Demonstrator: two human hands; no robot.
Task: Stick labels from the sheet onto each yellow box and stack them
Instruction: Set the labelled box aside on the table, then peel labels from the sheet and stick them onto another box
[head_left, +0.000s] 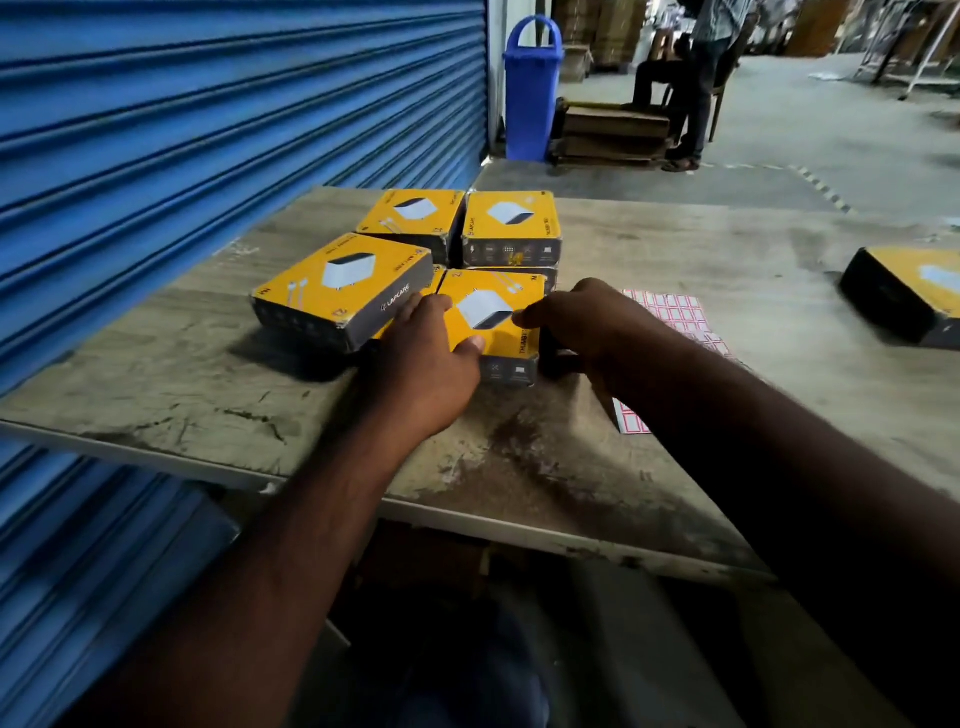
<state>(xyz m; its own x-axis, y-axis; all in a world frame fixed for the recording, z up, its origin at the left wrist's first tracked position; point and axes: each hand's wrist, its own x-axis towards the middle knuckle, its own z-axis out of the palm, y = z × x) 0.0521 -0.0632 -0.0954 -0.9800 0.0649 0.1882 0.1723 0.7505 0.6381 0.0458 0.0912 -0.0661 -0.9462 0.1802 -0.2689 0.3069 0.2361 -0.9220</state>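
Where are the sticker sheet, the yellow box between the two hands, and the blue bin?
sticker sheet (675, 312): head view, on its uncovered red-bordered labels.
yellow box (498, 340): head view, on its yellow top face.
blue bin (530, 98): head view, on its front wall.

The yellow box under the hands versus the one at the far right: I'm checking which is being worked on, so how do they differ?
The near box is gripped by the left hand and the right hand; the far-right box is untouched. The near box sits against the other boxes, while the far-right box lies alone, cut off by the frame edge. Both have yellow tops and dark sides.
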